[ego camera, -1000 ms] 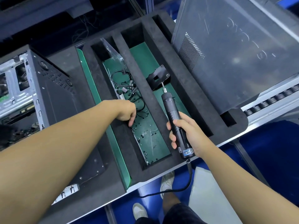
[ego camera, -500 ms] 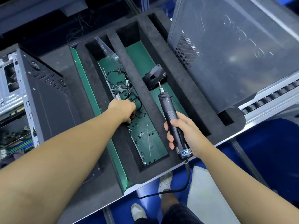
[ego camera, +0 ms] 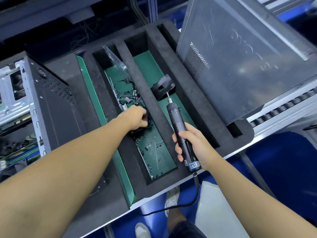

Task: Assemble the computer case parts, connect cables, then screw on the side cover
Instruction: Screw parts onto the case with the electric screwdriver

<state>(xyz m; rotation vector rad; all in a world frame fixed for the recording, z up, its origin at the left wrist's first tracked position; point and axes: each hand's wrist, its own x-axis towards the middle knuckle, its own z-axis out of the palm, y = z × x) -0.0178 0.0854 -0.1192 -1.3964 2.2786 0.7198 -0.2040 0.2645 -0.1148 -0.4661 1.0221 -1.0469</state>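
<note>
Screwdriver is being gripped tight by right hand at 5 o'clock, bit pointing toward bracket in tray right slot. Left hand is reaching into the narrow middle slot, tight between foam walls. Its fingers are curling down by cables, and the grip is hidden, so cannot tell. Screws are lying at 6 of it. Case is being cut off at 9, and cover is leaning at 2.

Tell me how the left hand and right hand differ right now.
The left hand reaches down into the foam tray's cable compartment; the right hand hovers over the tray's near edge. The right hand grips the electric screwdriver; what the left hand holds, if anything, is hidden. Both are bare.
</note>
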